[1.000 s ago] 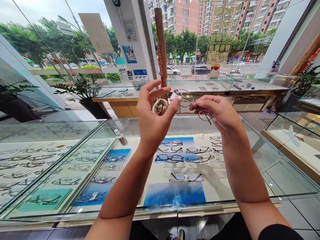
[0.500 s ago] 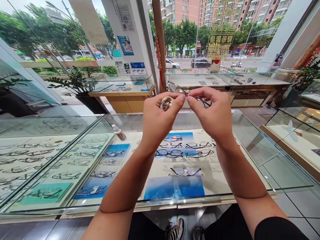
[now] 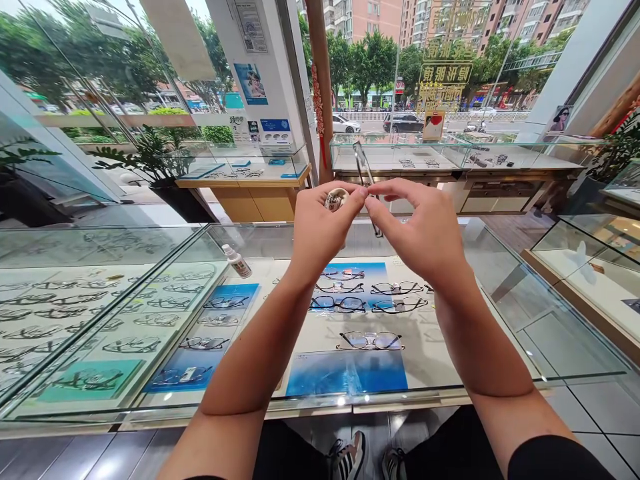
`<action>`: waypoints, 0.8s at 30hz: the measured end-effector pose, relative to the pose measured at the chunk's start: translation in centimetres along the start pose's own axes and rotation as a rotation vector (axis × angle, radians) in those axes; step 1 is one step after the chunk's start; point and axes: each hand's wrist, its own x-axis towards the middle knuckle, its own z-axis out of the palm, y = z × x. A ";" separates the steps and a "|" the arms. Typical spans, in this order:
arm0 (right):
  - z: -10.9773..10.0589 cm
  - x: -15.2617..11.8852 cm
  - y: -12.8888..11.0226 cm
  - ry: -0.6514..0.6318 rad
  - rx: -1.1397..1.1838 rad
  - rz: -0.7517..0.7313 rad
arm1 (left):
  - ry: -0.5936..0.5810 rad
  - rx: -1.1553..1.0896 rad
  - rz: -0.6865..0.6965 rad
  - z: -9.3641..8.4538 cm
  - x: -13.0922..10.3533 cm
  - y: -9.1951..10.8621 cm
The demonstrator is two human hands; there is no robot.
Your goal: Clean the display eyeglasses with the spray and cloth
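Observation:
My two hands meet above the glass counter, thumbs and forefingers pinching a pair of eyeglasses [image 3: 362, 161] by its middle. The eyeglasses are turned nearly edge-on, one end sticking up above my fingertips and the other showing below them. Bunched in the curl of my left hand [image 3: 320, 230] is a whitish cloth [image 3: 335, 199] with dark print. My right hand [image 3: 423, 230] is closed at the fingertips on the eyeglasses, its other fingers bent behind. The part of the frame between my fingers is hidden.
A small white spray bottle [image 3: 237, 261] stands on the glass display counter [image 3: 440, 393]. Under the glass lie rows of eyeglasses [image 3: 373, 341] on blue and white boards. Further display cases [image 3: 280, 200] stand by the window, with potted plants [image 3: 155, 167] to the left.
The eyeglasses have turned in my fingers, from lying slanted with a lens showing to nearly upright and edge-on. My hands have shifted slightly; the cloth stays in my left hand.

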 end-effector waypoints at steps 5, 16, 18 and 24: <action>-1.8 0.4 0.8 0.164 -0.002 0.035 | -0.136 0.281 0.079 0.9 0.7 -2.1; -3.6 0.1 -0.2 0.103 0.049 -0.007 | -0.866 0.900 0.111 9.3 -2.6 -9.2; -3.7 0.0 -0.5 0.091 0.065 0.002 | -0.912 0.887 0.085 10.3 -3.5 -9.9; -3.8 0.2 -1.4 0.083 0.088 0.033 | -0.888 0.792 -0.007 11.2 -4.5 -11.2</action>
